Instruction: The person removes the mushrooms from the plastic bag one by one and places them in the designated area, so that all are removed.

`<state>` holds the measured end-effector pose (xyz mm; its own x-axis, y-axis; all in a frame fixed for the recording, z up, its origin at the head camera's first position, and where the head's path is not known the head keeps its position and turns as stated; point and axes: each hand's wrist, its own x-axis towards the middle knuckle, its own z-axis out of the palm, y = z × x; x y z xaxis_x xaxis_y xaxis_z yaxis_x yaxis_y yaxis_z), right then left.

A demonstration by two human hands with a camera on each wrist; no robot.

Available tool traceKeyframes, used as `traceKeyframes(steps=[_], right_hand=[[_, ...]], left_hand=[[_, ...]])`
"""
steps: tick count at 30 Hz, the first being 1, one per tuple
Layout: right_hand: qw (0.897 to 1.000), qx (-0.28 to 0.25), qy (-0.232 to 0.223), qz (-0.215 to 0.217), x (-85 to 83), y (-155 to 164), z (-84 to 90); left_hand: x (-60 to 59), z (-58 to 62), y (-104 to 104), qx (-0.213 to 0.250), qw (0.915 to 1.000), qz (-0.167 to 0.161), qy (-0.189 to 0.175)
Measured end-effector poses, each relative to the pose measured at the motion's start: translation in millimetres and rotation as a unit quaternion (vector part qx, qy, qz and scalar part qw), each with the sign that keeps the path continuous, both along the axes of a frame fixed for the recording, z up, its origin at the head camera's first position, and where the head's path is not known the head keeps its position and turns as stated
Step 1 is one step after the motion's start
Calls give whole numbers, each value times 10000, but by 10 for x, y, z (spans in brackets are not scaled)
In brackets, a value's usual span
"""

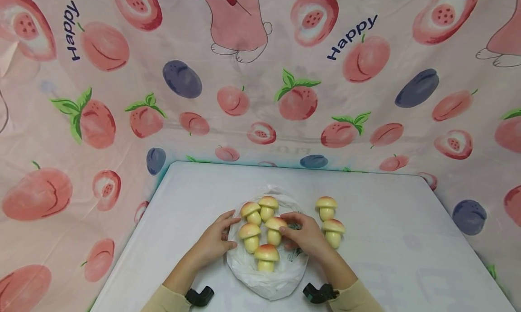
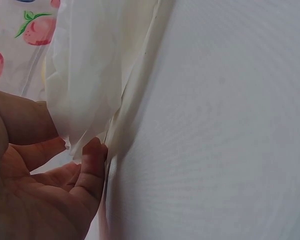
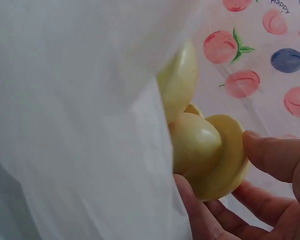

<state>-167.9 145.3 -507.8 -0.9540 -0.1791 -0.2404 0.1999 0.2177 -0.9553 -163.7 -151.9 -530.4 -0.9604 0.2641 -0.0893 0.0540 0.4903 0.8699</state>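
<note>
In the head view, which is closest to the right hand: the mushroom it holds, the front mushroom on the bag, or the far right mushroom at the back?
1. Held mushroom, in the right hand, mid-bag.
2. Front mushroom, on the bag's near side, left of the hand.
3. Back right mushroom, off the bag, beyond the hand.

thin crinkly plastic bag (image 1: 268,276), smooth glossy mushrooms (image 1: 274,229), matt white table (image 1: 407,239)
</note>
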Motion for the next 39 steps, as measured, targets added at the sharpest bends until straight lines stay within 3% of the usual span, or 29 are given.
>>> traceKeyframes(steps=[25,39], right_hand=[[9997,-26,155,179,142,282,177],[9992,223,311,150,260,481,242]], left_hand=[[4,18,9,-22,10000,57,4],[11,42,18,-34,9999,93,31]])
